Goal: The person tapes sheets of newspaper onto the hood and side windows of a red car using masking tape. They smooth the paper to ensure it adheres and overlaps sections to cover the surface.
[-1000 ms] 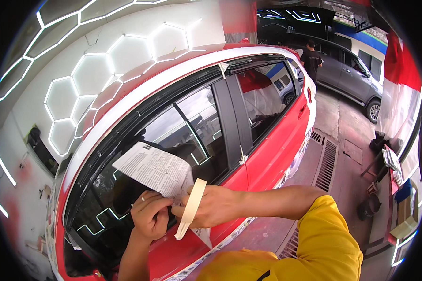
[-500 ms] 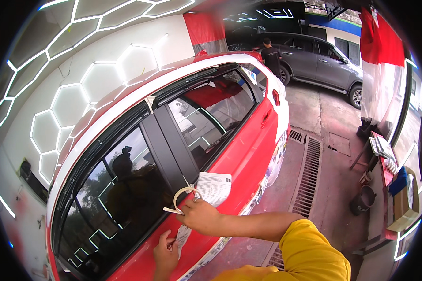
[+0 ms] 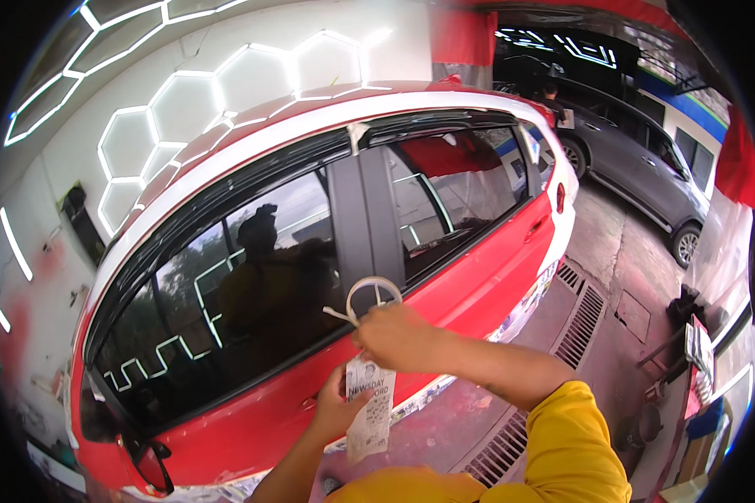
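Note:
My right hand (image 3: 400,337) is closed on a roll of cream masking tape (image 3: 352,295), a loose end of which sticks out to the left. Just below it, a printed piece of newspaper (image 3: 369,429) hangs down from my left hand (image 3: 341,404), its fingers pinching the upper part. Both hands are close together in front of the red car's door (image 3: 252,432), by the lower edge of the dark side window (image 3: 226,310). The black pillar (image 3: 356,218) between the two windows rises behind the tape. My right fingertips are partly hidden.
White covering (image 3: 226,155) runs along the roof edge, and papered masking (image 3: 524,302) along the car's lower side. A side mirror (image 3: 147,464) juts out at lower left. A floor grate (image 3: 499,448), a bucket (image 3: 646,426), a grey car (image 3: 629,138) and another person (image 3: 552,105) are to the right.
My view has swung left, bringing the side mirror in. The newspaper, which stood out beyond my right hand, now hangs below my hands. The tape roll is still in my right hand.

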Motion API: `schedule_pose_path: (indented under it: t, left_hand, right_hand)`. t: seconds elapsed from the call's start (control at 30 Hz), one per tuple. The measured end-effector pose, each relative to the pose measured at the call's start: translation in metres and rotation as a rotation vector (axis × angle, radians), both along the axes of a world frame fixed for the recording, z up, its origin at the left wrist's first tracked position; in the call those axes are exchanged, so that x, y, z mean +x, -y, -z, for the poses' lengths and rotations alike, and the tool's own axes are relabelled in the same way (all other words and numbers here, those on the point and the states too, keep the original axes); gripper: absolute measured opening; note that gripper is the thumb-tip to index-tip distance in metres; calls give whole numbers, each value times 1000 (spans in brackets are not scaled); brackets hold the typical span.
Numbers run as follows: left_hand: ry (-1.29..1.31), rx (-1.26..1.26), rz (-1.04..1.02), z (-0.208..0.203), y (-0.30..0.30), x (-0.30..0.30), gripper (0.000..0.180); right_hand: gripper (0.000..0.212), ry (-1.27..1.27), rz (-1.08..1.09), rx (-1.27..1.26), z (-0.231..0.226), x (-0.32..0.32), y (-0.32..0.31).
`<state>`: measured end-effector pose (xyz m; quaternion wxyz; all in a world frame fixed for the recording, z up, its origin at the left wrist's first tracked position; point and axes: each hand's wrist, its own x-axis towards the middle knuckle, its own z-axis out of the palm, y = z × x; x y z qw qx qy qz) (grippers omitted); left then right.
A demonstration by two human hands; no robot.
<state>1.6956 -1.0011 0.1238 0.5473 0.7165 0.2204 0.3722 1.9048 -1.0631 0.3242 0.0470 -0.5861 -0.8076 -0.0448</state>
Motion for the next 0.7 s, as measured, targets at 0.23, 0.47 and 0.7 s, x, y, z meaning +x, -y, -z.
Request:
schedule_pose_path:
  t: [0.23,0.47,0.7]
  left_hand:
    - [-293,78,-175,-45,-81,-126,24]
    - [-766,648,-638,-172,-212,-329,22]
    - [-191,1093,-1024,-108,-220,-251,49]
  right_hand:
    - [25,142,-4,25,-72,-67,-81]
    - [31,-111,-69,508,-29,-160,-221]
    - [30,-154,0,702,6,-220,-287]
